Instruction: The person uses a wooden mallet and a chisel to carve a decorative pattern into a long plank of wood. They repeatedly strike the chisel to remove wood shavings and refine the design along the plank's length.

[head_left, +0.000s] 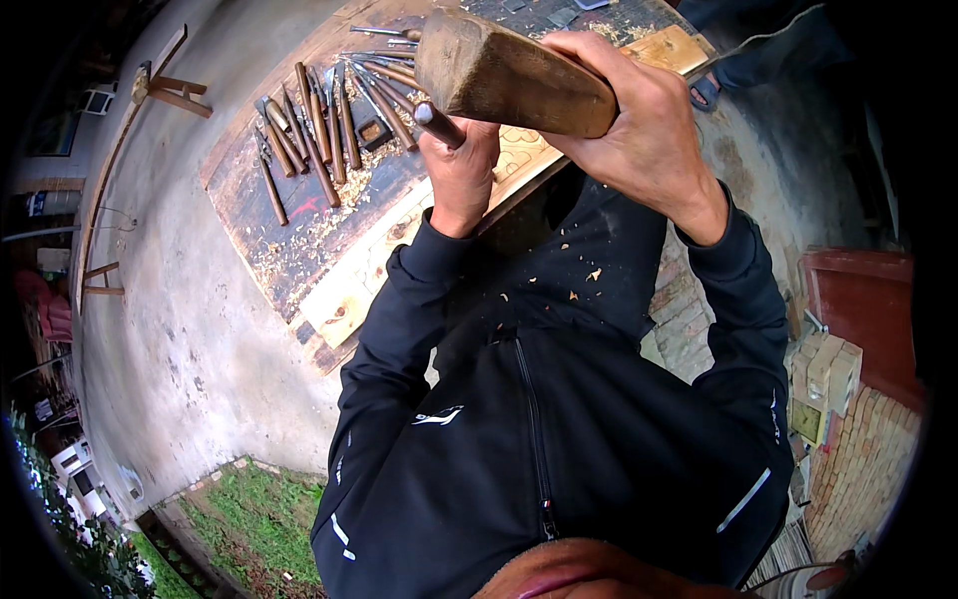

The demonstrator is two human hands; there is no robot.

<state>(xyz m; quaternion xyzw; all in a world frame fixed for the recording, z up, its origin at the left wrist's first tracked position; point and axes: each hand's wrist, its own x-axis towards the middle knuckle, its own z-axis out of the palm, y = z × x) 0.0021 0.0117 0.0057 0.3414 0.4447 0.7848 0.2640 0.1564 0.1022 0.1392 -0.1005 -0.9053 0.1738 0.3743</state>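
Observation:
My left hand (463,178) is closed around a carving chisel (437,124), its handle end pointing up towards me. The blade is hidden below the hand. My right hand (654,135) grips a thick wooden mallet (514,75), whose block-like head hangs over and beside the chisel's end. Whether mallet and chisel touch, I cannot tell. Beneath both hands runs a long pale wooden board (349,292) with carved or drawn curling patterns (521,150), partly covered by my hands and the mallet.
Several wooden-handled carving tools (319,140) lie left of my hands on the worn workbench (235,165), by a small dark box (374,133) and wood shavings (339,205). A wooden trestle bench (105,185) stands far left. Another person's foot in a sandal (705,92) shows at upper right.

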